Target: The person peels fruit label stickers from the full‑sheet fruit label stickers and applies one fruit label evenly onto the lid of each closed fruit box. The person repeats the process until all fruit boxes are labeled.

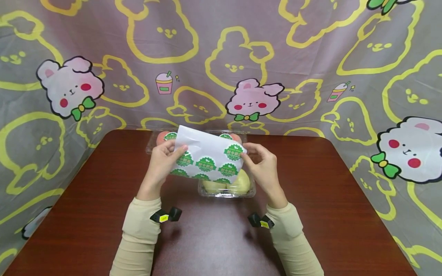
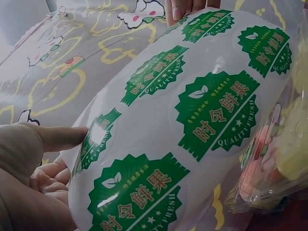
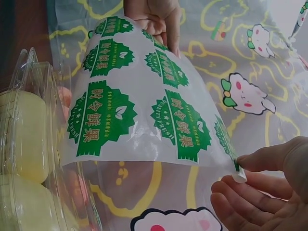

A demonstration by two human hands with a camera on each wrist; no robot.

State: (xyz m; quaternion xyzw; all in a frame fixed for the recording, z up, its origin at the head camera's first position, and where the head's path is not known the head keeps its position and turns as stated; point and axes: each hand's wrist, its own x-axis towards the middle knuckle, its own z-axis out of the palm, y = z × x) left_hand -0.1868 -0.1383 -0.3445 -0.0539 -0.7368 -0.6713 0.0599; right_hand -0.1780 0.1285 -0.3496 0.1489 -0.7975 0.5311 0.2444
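Both hands hold up a white sheet of round green stickers (image 1: 206, 164), printed with gold characters and "QUALITY FRESH". My left hand (image 1: 159, 168) grips its left side, thumb on the printed face. At the right edge, my right hand (image 1: 264, 165) pinches a corner between thumb and finger; in the right wrist view that corner curls up at the fingertips (image 3: 245, 163). Below the sheet sits a clear plastic box (image 1: 226, 194) with pale yellow fruit (image 1: 240, 184), partly covered by the sheet. Behind is another clear box (image 1: 149, 147) with reddish fruit (image 1: 162, 137) bearing the same green stickers.
A dark reddish-brown table (image 1: 331, 184) lies under the boxes. Behind it and along its sides hangs a cloth (image 1: 304, 69) printed with cartoon rabbits and yellow outlines. The back box stands close to the table's far edge.
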